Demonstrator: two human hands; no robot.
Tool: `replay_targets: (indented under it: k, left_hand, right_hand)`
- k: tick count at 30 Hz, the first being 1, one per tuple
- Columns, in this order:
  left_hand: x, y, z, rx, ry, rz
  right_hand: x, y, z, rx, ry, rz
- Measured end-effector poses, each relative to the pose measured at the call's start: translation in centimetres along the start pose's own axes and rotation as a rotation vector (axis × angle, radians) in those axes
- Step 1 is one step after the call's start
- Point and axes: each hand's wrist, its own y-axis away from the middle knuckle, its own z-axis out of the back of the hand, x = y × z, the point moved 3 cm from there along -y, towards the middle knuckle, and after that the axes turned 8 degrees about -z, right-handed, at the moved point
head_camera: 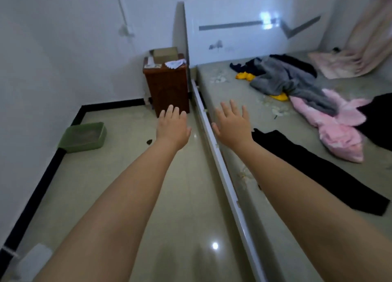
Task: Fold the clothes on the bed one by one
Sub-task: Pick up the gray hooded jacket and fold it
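Observation:
Both my arms reach straight forward. My left hand (172, 125) hovers over the floor with fingers spread, holding nothing. My right hand (232, 123) is spread flat above the bed's (239, 103) left edge, also empty. A black garment (314, 167) lies flat on the bed just right of my right forearm. Further back lie a pink garment (337, 129), a grey garment (286, 80) over something yellow (245, 76), and dark blue clothing (250, 64). Another black garment (377, 118) sits at the right edge.
A brown nightstand (167, 86) with a cardboard box (165, 54) stands beside the headboard (244, 37). A green plastic tray (84, 136) sits on the tiled floor by the left wall. A pink blanket (343, 63) and curtain are at the far right corner.

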Motion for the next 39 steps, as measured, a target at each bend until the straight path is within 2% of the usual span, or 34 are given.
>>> replay_targets:
  k: [6,8,11,13,19,23,26,31,39]
  left_hand:
    - [0.6,-16.0,4.6,-0.147,-0.066,-0.114]
    - [1.7,-20.6,5.5,-0.201,-0.093,-0.109]
    - [3.7,-26.7,5.5,-0.264,-0.103,-0.092]
    - [5.3,-30.5,4.6,-0.264,-0.115,-0.078]
    - [12.0,-42.8,-0.2,-0.202,-0.083,-0.028]
    - [17.1,-53.1,-3.8,-0.131,-0.087,-0.030]
    - [18.7,-61.3,-5.9,-0.080,-0.054,-0.114]
    - [15.9,-74.3,-9.1,-0.043,-0.009,-0.286]
    - [3.7,-92.4,-16.6,0.056,0.059,-0.629]
  right_hand:
    - [-6.2,-13.9,1.5,-0.147,0.020,-0.119]
    - [-7.9,-18.8,1.4,-0.173,0.022,-0.161]
    - [-9.2,-24.6,1.7,-0.347,-0.001,-0.167]
    - [-9.4,-27.8,0.8,-0.396,-0.018,-0.175]
    - [-11.4,-39.0,-5.9,-0.320,-0.083,-0.245]
    - [-15.1,-47.0,-11.7,-0.212,-0.058,-0.437]
    - [-17.2,-52.1,-14.8,-0.146,0.005,-0.574]
    - [-21.1,-58.4,-18.3,-0.134,0.035,-0.733]
    - [-31.9,-64.6,-27.0,0.007,0.134,-1.063]
